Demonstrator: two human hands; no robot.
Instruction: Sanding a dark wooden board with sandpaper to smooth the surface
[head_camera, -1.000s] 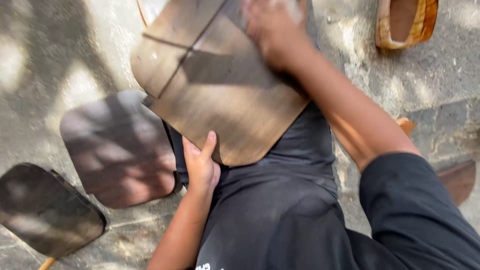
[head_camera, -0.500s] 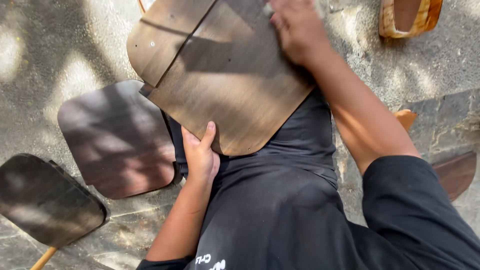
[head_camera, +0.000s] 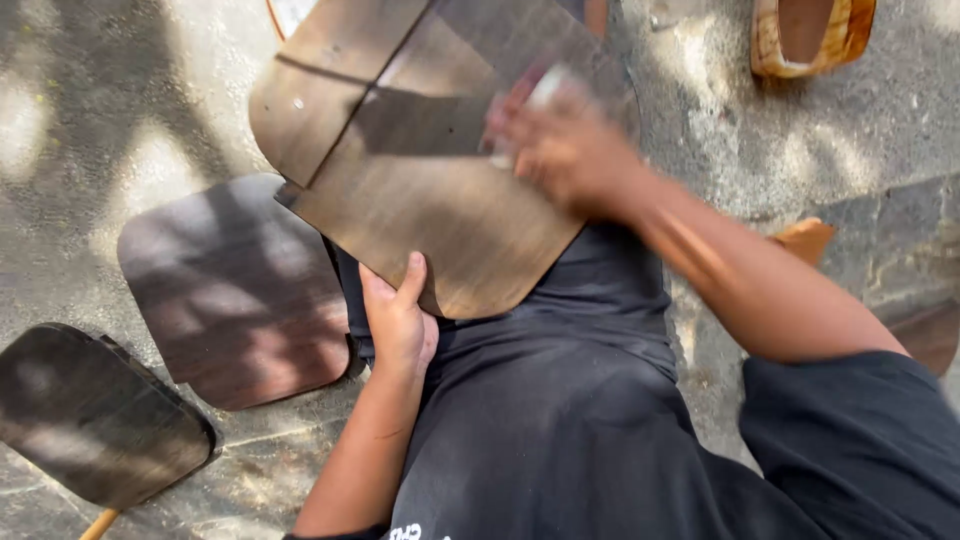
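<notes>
The left hand (head_camera: 398, 325) has its fingers curled under the near edge of a brown wooden board (head_camera: 440, 210), with the thumb (head_camera: 412, 280) laid flat on the top face, so it pinches the board at about 6 o'clock of the panel. The right hand (head_camera: 560, 150) is blurred; its fingers are bent down over a small pale piece (head_camera: 545, 92), apparently abrasive paper or a pad, pressed against the board's upper surface near its 2 o'clock side. How tightly those fingers close I cannot tell through the blur.

The board is a flat panel with rounded corners, tilted, resting over the person's lap, which is covered in black cloth (head_camera: 560, 400). It partly overlaps a second, similar board (head_camera: 320, 100) that shows at 10 o'clock of it.

On the stone ground (head_camera: 130, 120), at 9 o'clock of the left hand, lies a darker rounded panel (head_camera: 240, 290), and beyond that, toward 8 o'clock at the picture's left edge, another dark panel (head_camera: 95, 415) with a pale wooden stick (head_camera: 98, 524) poking from under it. At 1 o'clock, well apart from the right hand, sits a light wooden curved frame (head_camera: 812, 40). A small tan wooden piece (head_camera: 805, 240) lies just beyond the right forearm at 3 o'clock.
</notes>
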